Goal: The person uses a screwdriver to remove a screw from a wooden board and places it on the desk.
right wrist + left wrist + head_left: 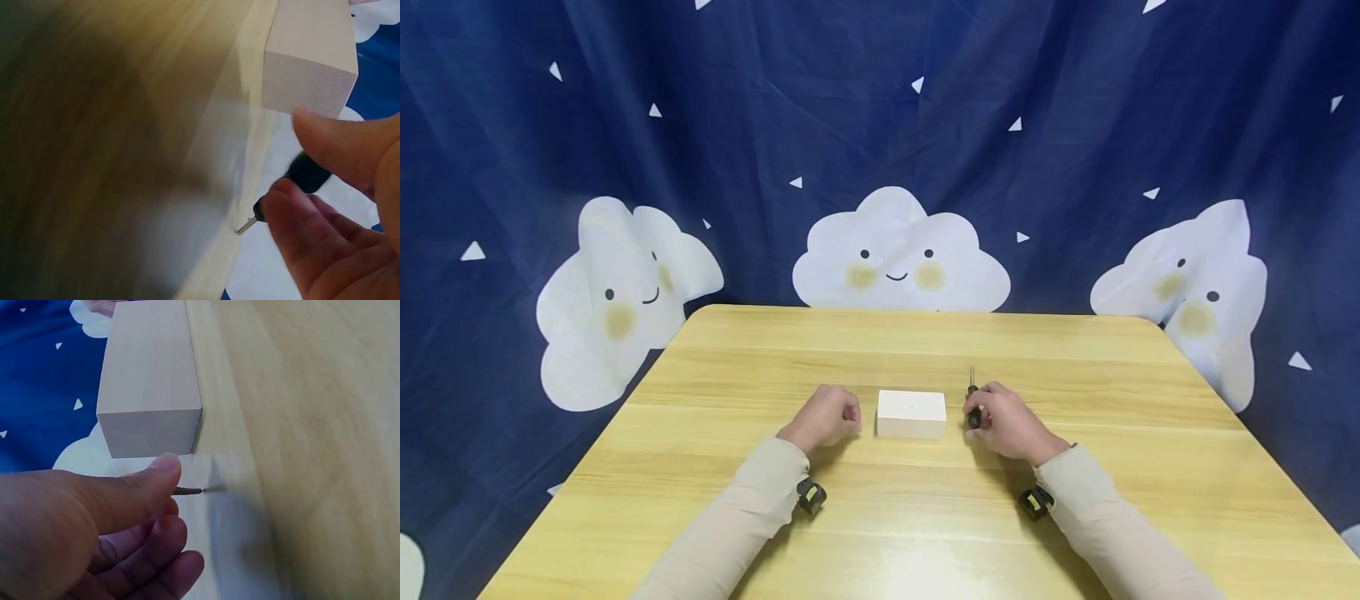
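A pale wooden block [912, 407] lies on the table between the two hands, with a small dark dot near the middle of its top. On its left side, my left hand [826, 415] pinches a small threaded screw [189, 490] between thumb and forefinger; the screw's tip points out past the fingers and its head is hidden. My right hand [1009, 422], beside the block's right end, holds a screwdriver [310, 173] by its black handle. In the head view the metal shaft points away toward the back of the table.
The light wood-grain table [880, 517] stretches out around the block. Behind it hangs a dark blue curtain [880, 100] printed with white clouds and triangles. Small black cameras sit on the left wrist [811, 495] and the right wrist [1036, 502].
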Demonstrator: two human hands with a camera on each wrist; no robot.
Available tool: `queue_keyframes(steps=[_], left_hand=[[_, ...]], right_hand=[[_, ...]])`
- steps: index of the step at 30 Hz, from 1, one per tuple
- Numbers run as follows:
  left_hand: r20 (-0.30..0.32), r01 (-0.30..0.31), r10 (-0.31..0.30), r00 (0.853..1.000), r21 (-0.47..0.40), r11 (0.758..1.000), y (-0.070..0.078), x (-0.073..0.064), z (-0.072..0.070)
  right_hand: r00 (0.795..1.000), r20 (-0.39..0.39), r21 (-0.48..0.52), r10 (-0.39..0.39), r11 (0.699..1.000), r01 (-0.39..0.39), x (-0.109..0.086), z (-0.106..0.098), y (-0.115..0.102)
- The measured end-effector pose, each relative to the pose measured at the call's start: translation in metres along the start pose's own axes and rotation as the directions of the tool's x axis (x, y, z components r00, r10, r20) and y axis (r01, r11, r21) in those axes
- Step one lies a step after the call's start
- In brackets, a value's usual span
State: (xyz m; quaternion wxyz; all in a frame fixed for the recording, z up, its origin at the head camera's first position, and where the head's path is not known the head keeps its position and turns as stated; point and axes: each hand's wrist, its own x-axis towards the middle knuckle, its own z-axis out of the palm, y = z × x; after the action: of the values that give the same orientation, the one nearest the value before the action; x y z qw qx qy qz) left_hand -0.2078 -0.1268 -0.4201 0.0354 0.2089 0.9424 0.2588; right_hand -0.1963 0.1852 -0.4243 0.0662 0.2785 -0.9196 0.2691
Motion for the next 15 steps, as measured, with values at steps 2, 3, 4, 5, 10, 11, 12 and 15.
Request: queue_keyframes(steps=[2,3,4,5,10,11,12,15], left_hand=[[0.003,-0.007,0.007,1.000,0.009,1.000,-0.0002,0.0002,0.0007],[0.003,-0.011,0.011,1.000,0.010,1.000,-0.0004,0.0001,0.0011],[0.003,-0.018,0.018,1.000,0.016,1.000,-0.0007,0.0000,0.0015],[0.006,-0.019,0.019,1.000,0.016,1.000,-0.0007,0.0001,0.0018],[0.009,-0.025,0.025,1.000,0.035,0.999,-0.0013,0.0005,0.0038],[0.012,-0.020,0.019,1.000,0.034,0.999,-0.0011,0.0007,0.0040],[0.016,-0.012,0.011,1.000,0.035,0.999,-0.0009,0.0007,0.0043],[0.029,0.008,-0.009,1.000,0.029,1.000,0.0002,0.0003,0.0052]], right_hand=[[0.998,0.054,-0.013,0.014,1.000,-0.014,-0.0018,-0.0002,0.0017],[0.997,0.077,-0.017,0.018,1.000,-0.016,-0.0026,-0.0002,0.0022],[0.995,0.093,-0.019,0.018,1.000,-0.017,-0.0033,-0.0002,0.0028],[0.994,0.110,-0.020,0.020,1.000,-0.018,-0.0040,-0.0003,0.0035],[0.990,0.143,-0.010,-0.004,1.000,0.006,-0.0061,-0.0012,0.0039],[0.990,0.144,-0.010,-0.007,1.000,0.009,-0.0063,-0.0014,0.0036],[0.990,0.144,-0.012,-0.012,1.000,0.014,-0.0065,-0.0015,0.0034],[0.989,0.146,-0.025,-0.011,1.000,0.015,-0.0068,-0.0020,0.0030]])
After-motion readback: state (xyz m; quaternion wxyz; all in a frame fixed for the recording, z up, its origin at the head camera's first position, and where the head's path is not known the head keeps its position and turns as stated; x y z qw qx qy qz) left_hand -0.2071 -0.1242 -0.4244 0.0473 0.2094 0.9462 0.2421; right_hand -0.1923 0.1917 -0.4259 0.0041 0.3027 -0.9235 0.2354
